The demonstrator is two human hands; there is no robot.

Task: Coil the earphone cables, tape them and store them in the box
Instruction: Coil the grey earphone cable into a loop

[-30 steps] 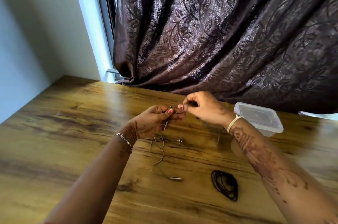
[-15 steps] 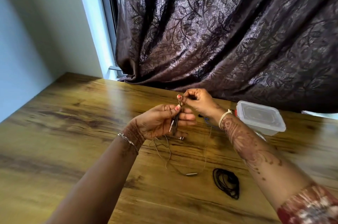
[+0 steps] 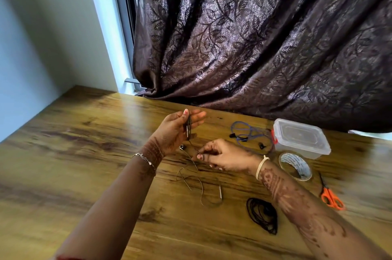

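Observation:
My left hand (image 3: pixel 177 131) is raised above the table with a few loops of a thin dark earphone cable (image 3: pixel 188 126) pinched between thumb and fingers. My right hand (image 3: pixel 222 154) sits lower and to the right, pinching the same cable where it runs down from the coil. The loose rest of the cable (image 3: pixel 198 183) trails on the wood and ends in a metal plug (image 3: pixel 220 192). A coiled black earphone (image 3: pixel 263 215) lies near my right forearm. A blue earphone (image 3: pixel 248 133) lies uncoiled by the clear lidded box (image 3: pixel 301 137). A tape roll (image 3: pixel 295 166) stands in front of the box.
Orange-handled scissors (image 3: pixel 331 195) lie right of the tape. A dark patterned curtain (image 3: pixel 254 36) hangs down to the wooden table's (image 3: pixel 74 153) far edge, and a wall bounds the table on the left.
My right hand has dropped from beside the left hand's fingertips to lower on the cable. The left hand rose and opened its fingers. The view shifted, uncovering the blue earphone, tape and scissors.

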